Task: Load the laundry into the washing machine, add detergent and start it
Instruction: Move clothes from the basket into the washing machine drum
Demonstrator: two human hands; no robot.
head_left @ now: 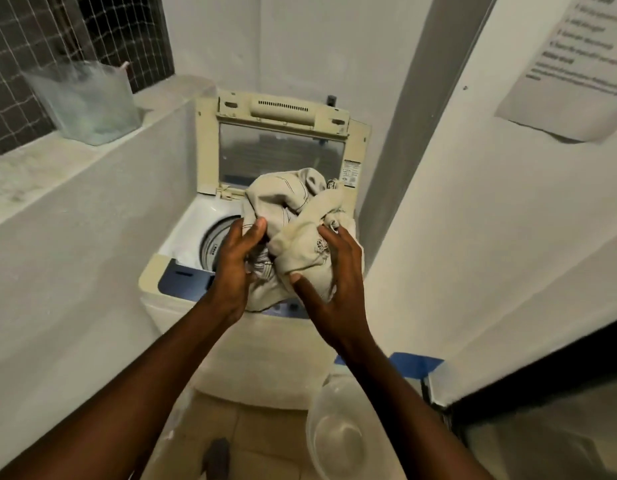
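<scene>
The person stands at the washer [182, 299] with its lid [279, 147] flipped up at the back. Both hands hold a bundle of pale clothes [293, 216] in the air, right over the open top. The left hand [236, 268] grips the left side of the bundle, thumb on top. The right hand [334, 275] cups the right side, fingers spread and pressing the cloth.

I think this is the loading step. To do it well, the bundle should go down over the round tub [215, 242], which sits a bit to the left of the hands. Then both hands can let go together, so no sleeve or leg hangs over the rim. A loose bit hangs low near the blue panel [184, 277], so it needs tucking in.

The bundle is scrunched, so I cannot tell which end is which. Its long way runs from the lid down toward the person.

A clear tub [89, 105] sits on the ledge [40, 174] at the left. I cannot tell what is in it.
</scene>
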